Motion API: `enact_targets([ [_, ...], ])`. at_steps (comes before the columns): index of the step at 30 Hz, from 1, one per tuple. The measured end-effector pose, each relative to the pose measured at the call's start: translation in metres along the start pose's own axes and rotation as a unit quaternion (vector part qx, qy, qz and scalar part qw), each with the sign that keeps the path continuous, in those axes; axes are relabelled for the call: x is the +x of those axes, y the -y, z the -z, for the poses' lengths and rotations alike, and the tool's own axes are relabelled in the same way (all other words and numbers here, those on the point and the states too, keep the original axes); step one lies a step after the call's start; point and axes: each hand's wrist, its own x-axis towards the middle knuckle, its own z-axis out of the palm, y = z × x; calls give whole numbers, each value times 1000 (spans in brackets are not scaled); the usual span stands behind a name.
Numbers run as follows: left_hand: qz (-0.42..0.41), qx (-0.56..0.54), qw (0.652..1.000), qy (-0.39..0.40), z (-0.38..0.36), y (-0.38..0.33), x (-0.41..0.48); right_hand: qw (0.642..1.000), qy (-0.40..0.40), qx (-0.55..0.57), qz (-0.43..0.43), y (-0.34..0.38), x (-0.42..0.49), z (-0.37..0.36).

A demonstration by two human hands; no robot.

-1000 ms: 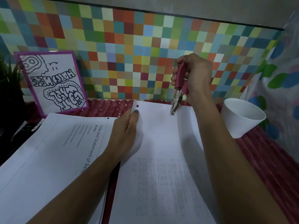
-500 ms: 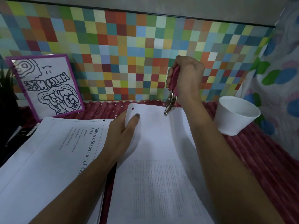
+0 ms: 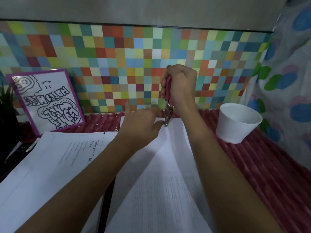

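A printed white sheet (image 3: 168, 174) lies in front of me on a red ribbed cloth (image 3: 269, 165). My right hand (image 3: 182, 84) grips a pink-handled hole punch (image 3: 168, 105), held upright with its metal jaws over the sheet's far edge. My left hand (image 3: 141, 121) is at that same far edge just left of the jaws, fingertips on the paper; it is blurred, and whether it pinches the edge is unclear.
A second stack of printed pages (image 3: 55, 162) lies at the left. A purple-framed drawing (image 3: 45, 100) leans on the chequered wall. A white cup (image 3: 237, 123) stands at the right. Small paper dots (image 3: 107, 121) are scattered on the cloth. A patterned curtain (image 3: 289, 73) hangs at right.
My left hand slid from the sheet's left corner to the far edge beside the punch. The punch came down onto the paper's edge.
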Motion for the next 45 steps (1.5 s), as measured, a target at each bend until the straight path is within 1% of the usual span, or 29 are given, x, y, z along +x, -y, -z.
enact_targets([
  [2,-11,-32,999,-7,-3,2,-1,1000,1,3,-1,-1,1,0],
  [4,-24,-45,998,-34,-6,3,-2,1000,9,-5,-2,0,1,1],
  [7,-55,-75,993,-66,-17,8,-2,998,47,-14,-32,2,-1,4],
  [9,-75,-100,990,-65,-20,12,-2,995,83,-12,-58,4,-3,7],
  [11,-85,-106,989,-57,-22,15,-3,992,100,-31,-68,3,-6,13],
  [14,-57,-123,990,-40,-25,23,-3,991,90,-83,-51,2,-8,28],
  [16,-38,-149,988,-12,-27,28,-4,994,75,-64,-53,1,-7,42],
  [18,-38,-166,985,7,-30,30,-5,996,57,-37,-59,1,-4,54],
  [21,-48,-180,983,5,-31,28,-6,998,33,-11,-61,1,-1,65],
  [25,-52,-197,979,5,-31,25,-7,999,22,2,-48,0,0,70],
  [29,-55,-228,972,21,-33,29,-9,1000,20,10,-21,-1,-5,69],
  [32,-57,-247,967,34,-35,33,-9,999,26,12,-18,-1,-7,67],
  [35,-50,-250,966,32,-37,34,-9,999,30,6,-20,-3,-8,63],
  [37,-37,-251,967,32,-36,35,-8,1000,21,8,-22,-6,-7,61],
  [39,-43,-239,970,26,-35,34,-5,1000,11,9,-23,-7,-7,62],
  [45,-92,-124,988,-12,-34,-10,11,1000,2,6,-18,-9,-7,63],
])
